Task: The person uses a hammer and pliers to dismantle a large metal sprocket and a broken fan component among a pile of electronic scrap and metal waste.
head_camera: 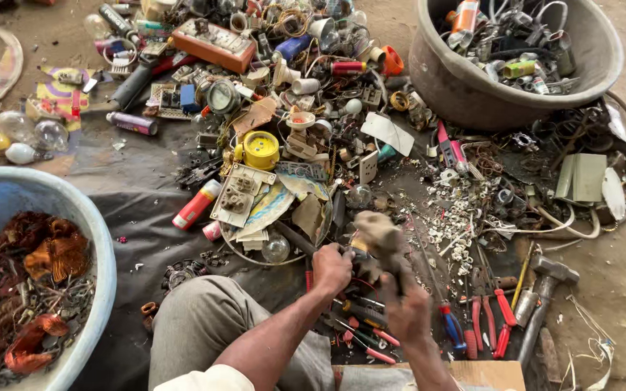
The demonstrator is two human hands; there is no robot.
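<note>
Both my hands grip things: left hand (pixel 332 266) a small part (pixel 359 246), right hand (pixel 407 308) a blurred hammer (pixel 380 233); two tubs, blue basin (pixel 103 268) holding copper wire (pixel 45 253), grey tub (pixel 472 94) metal scrap (pixel 508 36).

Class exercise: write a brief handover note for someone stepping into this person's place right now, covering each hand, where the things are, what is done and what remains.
Left hand: closed on a small part, pinning it on the ground.
Right hand: gripping a hammer, blurred, raised over that part.
Done: copper coils lie in the blue basin; broken white bits lie scattered to the right.
Left: the scrap heap ahead is unsorted; pliers lie at the right.
</note>
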